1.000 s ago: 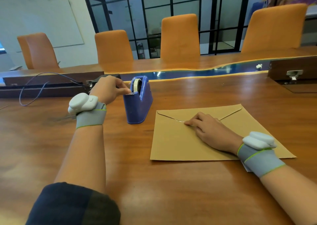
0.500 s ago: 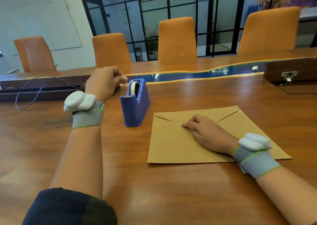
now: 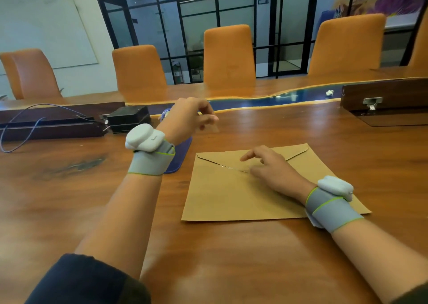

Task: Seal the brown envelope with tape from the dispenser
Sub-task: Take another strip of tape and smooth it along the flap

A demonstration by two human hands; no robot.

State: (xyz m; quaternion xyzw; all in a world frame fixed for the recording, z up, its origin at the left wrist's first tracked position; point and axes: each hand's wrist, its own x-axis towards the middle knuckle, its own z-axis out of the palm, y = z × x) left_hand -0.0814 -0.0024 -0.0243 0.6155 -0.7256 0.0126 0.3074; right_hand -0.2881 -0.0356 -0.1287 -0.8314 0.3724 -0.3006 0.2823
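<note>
Brown envelope [image 3: 243, 192] lies flat on the wooden worktop [image 3: 231, 257], flap side up, right of centre. Pointed flap is folded down; its tip sits under the right hand [image 3: 271, 171].

Right hand rests on the envelope near the flap tip, fingers loosely spread, index lifted a little and pointing left. It grasps nothing.

Left hand [image 3: 187, 118] is raised above the worktop, beyond the envelope's far-left corner. Thumb and forefinger are pinched together on a short strip of clear tape [image 3: 212, 126] (faint and blurred; only its pale outline shows against the wood).

Blue tape dispenser [image 3: 180, 155] stands just left of the envelope, mostly hidden behind the left wrist; only its base and a bit of the top show.

Both wrists carry a grey band with a white module. Dark sleeve on left forearm.

Far side: black box [image 3: 128, 118] with cable, orange chairs [image 3: 229, 53] along the far edge.
</note>
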